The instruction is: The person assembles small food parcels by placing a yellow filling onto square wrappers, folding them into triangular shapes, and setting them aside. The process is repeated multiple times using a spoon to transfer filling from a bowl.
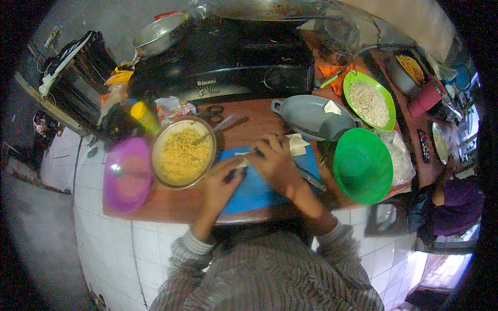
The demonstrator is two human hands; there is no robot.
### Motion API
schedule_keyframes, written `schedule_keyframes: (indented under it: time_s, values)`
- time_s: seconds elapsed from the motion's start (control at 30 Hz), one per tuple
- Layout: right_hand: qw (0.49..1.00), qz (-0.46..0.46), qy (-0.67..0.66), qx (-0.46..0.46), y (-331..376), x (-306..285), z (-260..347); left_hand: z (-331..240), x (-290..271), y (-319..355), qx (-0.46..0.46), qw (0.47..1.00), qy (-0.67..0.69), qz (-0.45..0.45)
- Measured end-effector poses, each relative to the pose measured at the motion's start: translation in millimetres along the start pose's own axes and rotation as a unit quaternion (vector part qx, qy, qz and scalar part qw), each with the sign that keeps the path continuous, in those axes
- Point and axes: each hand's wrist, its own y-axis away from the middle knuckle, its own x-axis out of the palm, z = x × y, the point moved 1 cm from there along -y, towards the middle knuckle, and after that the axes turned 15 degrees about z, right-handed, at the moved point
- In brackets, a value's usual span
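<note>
Over a blue cutting board point(244, 197), my left hand point(220, 184) and my right hand point(274, 160) come close together. Both sets of fingers pinch a small pale piece of flat wrapper point(242, 163); its exact shape is blurred and partly covered. Beyond my right hand lie several cream wrapper sheets point(298, 145) on the board's far edge. A knife point(310, 179) rests at the board's right side. To the left of my left hand stands a bowl of yellow noodles point(185, 155) with a spoon point(204, 137) in it.
A purple plate point(127, 194) sits left of the bowl. On the right are a green bowl point(363, 166), a grey oval pan point(311, 119) with a wrapper piece inside, and a lime plate point(390, 101) of shredded pale food. Behind stands a black stove point(233, 80). A person in purple point(459, 207) is at far right.
</note>
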Motion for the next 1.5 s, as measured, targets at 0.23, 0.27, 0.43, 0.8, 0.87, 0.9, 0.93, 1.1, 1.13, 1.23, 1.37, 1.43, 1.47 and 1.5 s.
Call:
schedule_keyframes:
  time_s: [0.23, 0.27, 0.43, 0.8, 0.87, 0.9, 0.93, 1.1, 1.13, 1.23, 1.37, 1.43, 1.47, 1.5]
  values:
    - [0.996, 0.016, 0.073, -0.05, -1, -12, 3, -13, -6, 19, -0.061, 0.997, -0.019, -0.05]
    - [0.995, 0.021, 0.084, -0.053, -1, -16, 4, -17, -8, 24, -0.076, 0.995, -0.004, -0.069]
    - [0.992, -0.027, 0.06, -0.106, 8, -56, 16, -25, -6, 31, -0.196, 0.843, 0.496, -0.073]
    - [0.986, 0.053, 0.043, 0.155, 73, -136, -19, -25, 27, 10, -0.135, 0.61, 0.758, 0.185]
    - [0.93, 0.136, 0.181, 0.288, 98, -143, -47, -24, 31, 8, -0.138, 0.581, 0.786, 0.161]
    - [0.913, 0.185, 0.19, 0.311, 111, -142, -57, -24, 33, 8, -0.159, 0.584, 0.783, 0.139]
    - [0.899, 0.218, 0.205, 0.32, 123, -138, -66, -24, 35, 7, -0.181, 0.587, 0.78, 0.116]
    - [0.88, 0.308, 0.219, 0.289, 150, -116, -81, -25, 38, 2, -0.142, 0.589, 0.782, 0.149]
    - [0.878, 0.32, 0.207, 0.289, 150, -116, -80, -25, 37, 1, -0.125, 0.595, 0.777, 0.163]
    - [0.889, 0.294, 0.172, 0.305, 139, -126, -71, -26, 33, 0, -0.107, 0.611, 0.768, 0.16]
    - [0.948, 0.189, 0.078, 0.245, 118, -149, -57, -29, 32, 1, -0.124, 0.652, 0.737, 0.124]
    - [0.923, 0.242, 0.138, 0.264, 109, -152, -48, -30, 30, 2, -0.099, 0.671, 0.723, 0.133]
    - [0.909, 0.27, 0.169, 0.268, 105, -154, -45, -29, 29, 2, -0.085, 0.679, 0.716, 0.139]
    - [0.922, 0.232, 0.167, 0.263, 101, -157, -41, -29, 29, 2, -0.079, 0.664, 0.732, 0.133]
